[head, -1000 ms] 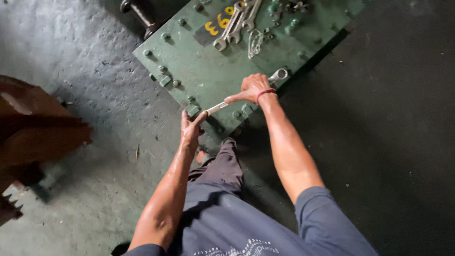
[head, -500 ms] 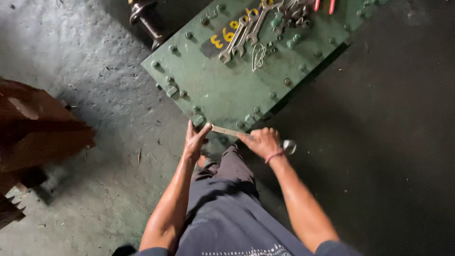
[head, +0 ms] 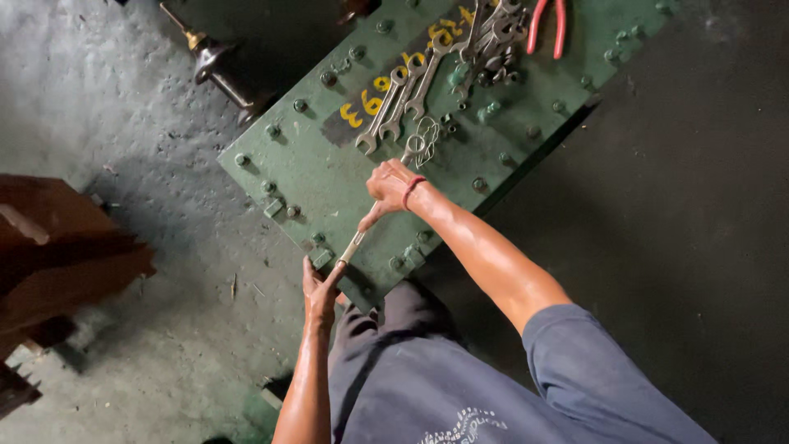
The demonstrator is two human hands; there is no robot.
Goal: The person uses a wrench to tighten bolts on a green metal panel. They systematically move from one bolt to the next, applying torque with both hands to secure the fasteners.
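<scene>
Grey concrete floor point(head: 123, 107) surrounds a green bolted cover plate point(head: 329, 177). At its near corner, a wrench point(head: 353, 244) is clamped in the right hand point(head: 388, 187) on a bolt; the left hand point(head: 319, 289), fingers spread, steadies the head. Most other bolts are seen seated; turning seems unfinished.

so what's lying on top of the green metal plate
Loose spanners, red-handled pliers and bolts lie on the green plate. The right hand covers part of the spanner it holds.
</scene>
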